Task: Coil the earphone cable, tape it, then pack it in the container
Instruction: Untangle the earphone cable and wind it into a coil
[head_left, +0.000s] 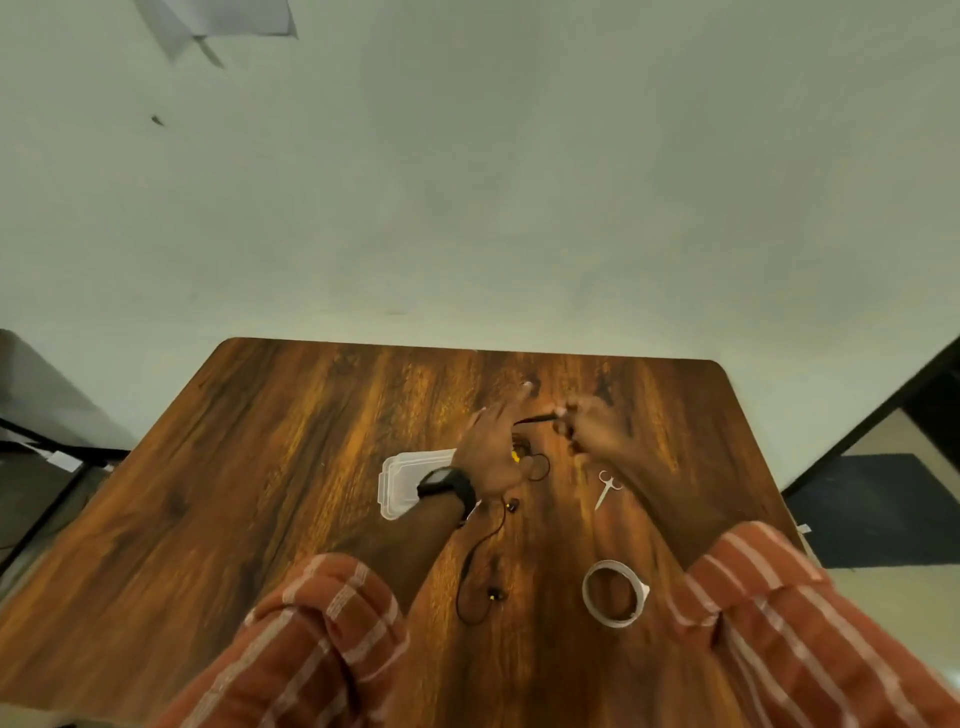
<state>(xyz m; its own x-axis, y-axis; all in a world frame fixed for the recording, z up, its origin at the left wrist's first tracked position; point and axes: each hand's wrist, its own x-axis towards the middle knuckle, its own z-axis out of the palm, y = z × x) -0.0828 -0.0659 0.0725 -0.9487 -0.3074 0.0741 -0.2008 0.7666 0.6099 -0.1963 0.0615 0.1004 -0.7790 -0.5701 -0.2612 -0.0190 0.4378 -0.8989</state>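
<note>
A black earphone cable (480, 551) with yellow-marked earbuds trails over the wooden table (260, 493) from under my hands down toward me. My left hand (496, 447), with a black watch on the wrist, and my right hand (592, 423) both pinch a taut stretch of the cable at the table's far middle. One earbud (496, 594) lies near me, another (511, 505) beside my left wrist. A clear plastic container (408, 480) sits left of my left hand. A white tape roll (614, 592) lies at the near right.
Small silver scissors (607, 488) lie below my right hand, between it and the tape roll. The table's far edge meets a pale wall. Dark furniture stands off both sides of the table.
</note>
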